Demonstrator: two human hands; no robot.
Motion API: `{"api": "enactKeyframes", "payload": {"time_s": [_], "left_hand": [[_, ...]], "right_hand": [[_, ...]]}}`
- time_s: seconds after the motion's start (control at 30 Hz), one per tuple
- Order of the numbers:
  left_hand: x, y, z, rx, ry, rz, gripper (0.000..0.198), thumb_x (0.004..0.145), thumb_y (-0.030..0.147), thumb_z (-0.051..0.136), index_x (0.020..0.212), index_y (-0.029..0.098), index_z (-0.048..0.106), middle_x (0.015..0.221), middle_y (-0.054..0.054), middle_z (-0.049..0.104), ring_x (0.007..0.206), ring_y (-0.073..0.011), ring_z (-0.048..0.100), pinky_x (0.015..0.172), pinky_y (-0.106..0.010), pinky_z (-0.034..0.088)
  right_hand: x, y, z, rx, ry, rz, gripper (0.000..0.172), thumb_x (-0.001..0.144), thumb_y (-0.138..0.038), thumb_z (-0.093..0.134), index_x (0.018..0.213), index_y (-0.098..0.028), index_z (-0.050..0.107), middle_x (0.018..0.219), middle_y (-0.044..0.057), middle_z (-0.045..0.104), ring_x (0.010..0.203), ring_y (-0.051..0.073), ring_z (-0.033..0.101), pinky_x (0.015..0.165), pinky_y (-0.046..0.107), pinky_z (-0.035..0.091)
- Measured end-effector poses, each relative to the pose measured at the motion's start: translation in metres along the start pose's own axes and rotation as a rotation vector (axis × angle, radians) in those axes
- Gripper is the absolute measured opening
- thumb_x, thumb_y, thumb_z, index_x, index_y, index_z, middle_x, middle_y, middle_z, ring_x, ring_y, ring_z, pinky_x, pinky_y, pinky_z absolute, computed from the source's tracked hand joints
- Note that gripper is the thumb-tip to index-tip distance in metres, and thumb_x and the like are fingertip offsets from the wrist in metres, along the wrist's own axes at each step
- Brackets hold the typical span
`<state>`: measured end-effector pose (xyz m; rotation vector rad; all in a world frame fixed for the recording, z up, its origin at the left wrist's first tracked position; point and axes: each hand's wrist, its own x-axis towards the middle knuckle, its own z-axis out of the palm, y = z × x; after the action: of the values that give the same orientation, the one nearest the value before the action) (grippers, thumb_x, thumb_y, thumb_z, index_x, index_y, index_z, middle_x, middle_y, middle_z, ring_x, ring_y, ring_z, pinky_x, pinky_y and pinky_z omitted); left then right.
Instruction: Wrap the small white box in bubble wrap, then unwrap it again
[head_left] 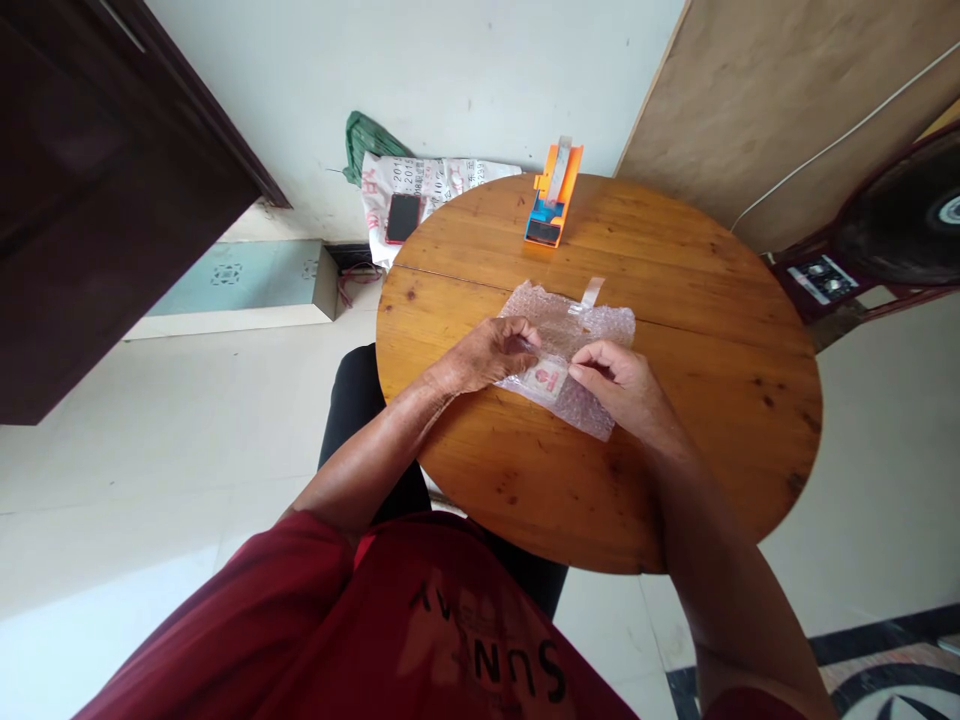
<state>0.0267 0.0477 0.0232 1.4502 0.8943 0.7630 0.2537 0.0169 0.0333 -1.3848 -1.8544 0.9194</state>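
A sheet of bubble wrap (600,412) lies on the round wooden table (712,400) before me. On its near part is a small flat packet (546,378) with a red print, seemingly under clear plastic. My left hand (491,352) pinches the wrap at the packet's upper left, thumb and forefinger curled. At the packet's right, my right hand (619,382) has thumb and forefinger closed on the wrap's edge. What exactly lies between the fingertips is partly hidden. A strip of clear tape (592,293) sticks up from the far edge of the wrap.
An orange and blue tape dispenser (553,200) stands at the table's far edge. Beyond the left edge, a dark phone (403,218) lies on a printed white sack (379,190). A pale box (240,280) sits on the floor by the wall; a large speaker (907,200) is at right.
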Motion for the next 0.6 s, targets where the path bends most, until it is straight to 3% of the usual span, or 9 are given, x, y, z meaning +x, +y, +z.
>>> {"api": "enactKeyframes", "payload": {"time_s": [0.13, 0.27, 0.47, 0.6], "left_hand": [[0.0, 0.001, 0.0, 0.006, 0.002, -0.019, 0.018, 0.075, 0.018, 0.068, 0.092, 0.015, 0.061, 0.073, 0.004, 0.056, 0.063, -0.0061, 0.048, 0.06, -0.02, 0.037], [0.001, -0.003, -0.001, 0.009, -0.004, 0.019, 0.02, 0.075, 0.021, 0.068, 0.093, 0.015, 0.062, 0.079, 0.002, 0.058, 0.068, -0.0069, 0.049, 0.063, -0.021, 0.038], [0.001, -0.003, -0.002, 0.04, 0.011, 0.028, 0.024, 0.074, 0.027, 0.069, 0.094, 0.015, 0.063, 0.082, 0.001, 0.06, 0.07, -0.0079, 0.051, 0.065, -0.022, 0.039], [-0.002, 0.004, -0.014, 0.121, 0.06, -0.078, 0.026, 0.075, 0.03, 0.068, 0.096, 0.016, 0.063, 0.075, 0.003, 0.057, 0.062, -0.0075, 0.047, 0.058, -0.021, 0.036]], "right_hand": [[-0.005, -0.007, 0.004, -0.121, 0.144, -0.223, 0.009, 0.086, -0.027, 0.064, 0.093, -0.024, 0.07, 0.097, 0.006, 0.07, 0.085, 0.021, 0.066, 0.077, 0.038, 0.053], [-0.008, -0.012, 0.009, -0.312, 0.106, -0.495, 0.015, 0.092, -0.023, 0.061, 0.095, -0.026, 0.076, 0.104, 0.007, 0.074, 0.097, 0.023, 0.066, 0.091, 0.042, 0.049], [-0.003, -0.005, 0.011, -0.411, 0.02, -0.536, 0.02, 0.097, -0.027, 0.058, 0.096, -0.026, 0.078, 0.103, 0.004, 0.078, 0.097, 0.023, 0.067, 0.09, 0.042, 0.046], [-0.002, -0.004, 0.009, -0.398, 0.012, -0.547, 0.023, 0.098, -0.028, 0.056, 0.097, -0.027, 0.079, 0.103, 0.004, 0.078, 0.096, 0.022, 0.068, 0.09, 0.041, 0.047]]}}
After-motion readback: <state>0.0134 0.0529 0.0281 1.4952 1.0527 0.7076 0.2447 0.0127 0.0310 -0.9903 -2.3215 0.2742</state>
